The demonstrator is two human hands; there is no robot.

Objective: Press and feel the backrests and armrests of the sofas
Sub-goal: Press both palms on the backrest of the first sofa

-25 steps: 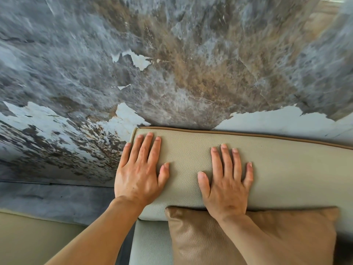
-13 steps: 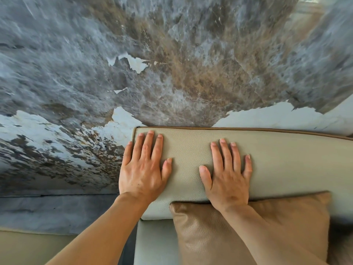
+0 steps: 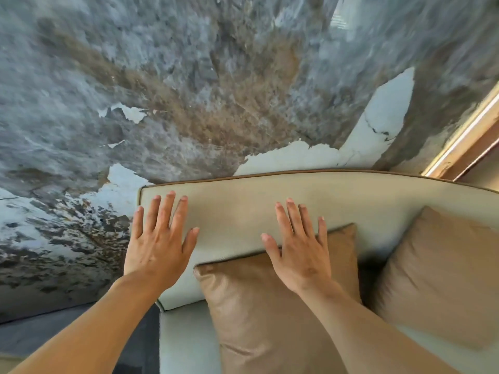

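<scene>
A beige leather sofa backrest (image 3: 232, 211) with brown piping along its top runs across the middle of the head view. My left hand (image 3: 159, 238) is at its left end with fingers spread, palm toward the leather, holding nothing. My right hand (image 3: 299, 249) is further right, fingers apart, over the backrest's lower part and the top edge of a tan cushion (image 3: 264, 306). Whether the palms touch the leather I cannot tell.
A second tan cushion (image 3: 442, 276) leans against the backrest at the right. Behind the sofa stands a grey-brown marbled wall (image 3: 189, 90) with white patches. A lit wooden strip (image 3: 464, 136) runs at the far right. The sofa seat (image 3: 186, 341) shows below the backrest.
The view has swung right, bringing the second cushion and the lit strip into sight. Both hands have slid lower on the backrest and their fingers have spread wider.
</scene>
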